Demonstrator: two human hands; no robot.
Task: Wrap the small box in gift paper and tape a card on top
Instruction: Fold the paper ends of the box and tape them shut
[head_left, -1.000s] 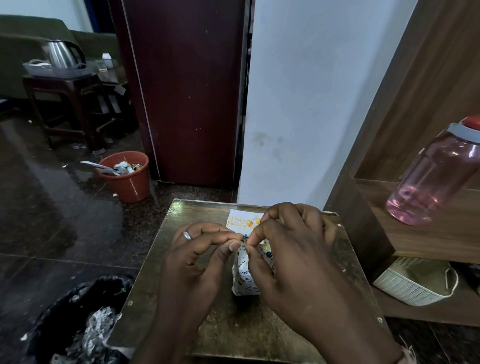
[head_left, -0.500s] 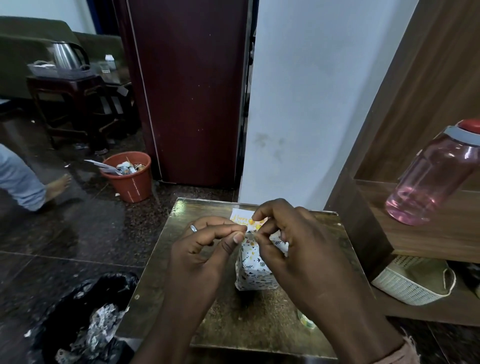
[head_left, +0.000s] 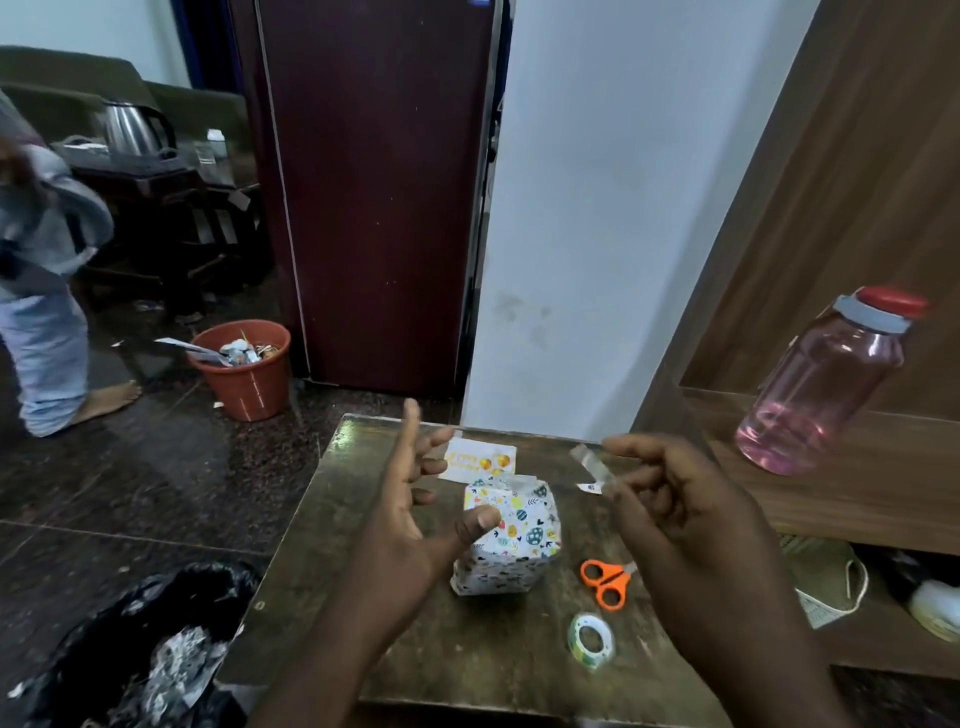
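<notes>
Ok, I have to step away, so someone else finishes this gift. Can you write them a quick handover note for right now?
Left hand: open, raised beside the box, holding nothing.
Right hand: pinches a strip of clear tape, lifted above the table.
Wrapped box: upright mid-table, paper on, top fold looks loose.
Card: flat behind the box, not attached.
Scissors and tape roll: right of the box.
Done: paper around the box.
Left: tape the top shut, then tape the card on top.

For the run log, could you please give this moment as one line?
left hand: open | right hand: pinches clear tape strip | patterned paper-wrapped box: upright on table
</notes>
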